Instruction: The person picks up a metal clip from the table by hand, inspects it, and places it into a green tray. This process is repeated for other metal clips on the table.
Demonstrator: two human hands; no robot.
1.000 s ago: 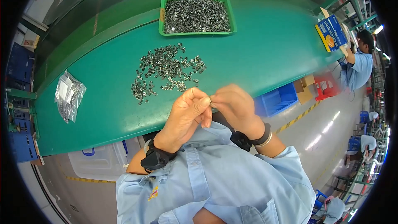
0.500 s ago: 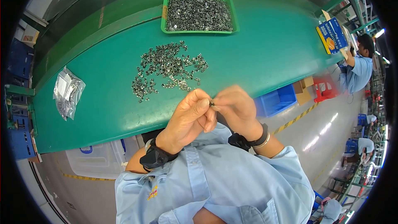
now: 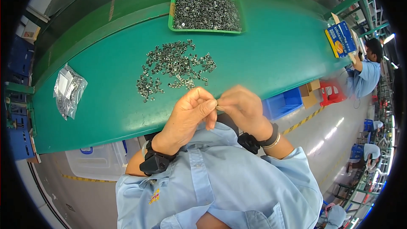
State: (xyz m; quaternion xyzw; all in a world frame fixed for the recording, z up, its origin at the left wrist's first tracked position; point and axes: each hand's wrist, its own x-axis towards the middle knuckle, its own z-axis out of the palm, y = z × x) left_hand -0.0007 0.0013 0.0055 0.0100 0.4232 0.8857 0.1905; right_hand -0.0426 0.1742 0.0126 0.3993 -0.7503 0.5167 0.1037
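My left hand (image 3: pixel 193 112) and my right hand (image 3: pixel 241 107) meet fingertip to fingertip just over the near edge of the green table (image 3: pixel 114 114). Both are closed in a pinch at the same spot. Whatever sits between the fingertips is almost wholly covered, and the right hand is slightly blurred. Beyond the hands lies a loose heap of small shiny metal parts (image 3: pixel 176 61), spread on the tabletop. Farther back stands a green tray (image 3: pixel 207 31) filled with many more such small metal parts (image 3: pixel 207 12).
A clear plastic bag (image 3: pixel 70 91) of small parts lies at the left. A blue and yellow box (image 3: pixel 340 39) stands at the far right, near a co-worker (image 3: pixel 368 70). Below the right edge are a blue bin (image 3: pixel 283 103) and a red stool (image 3: pixel 333 93); a clear lidded box (image 3: pixel 95 161) sits below left.
The small dark part seen between my fingertips half a second ago is now covered by them. My hands stay together in almost the same place; the view has shifted slightly.
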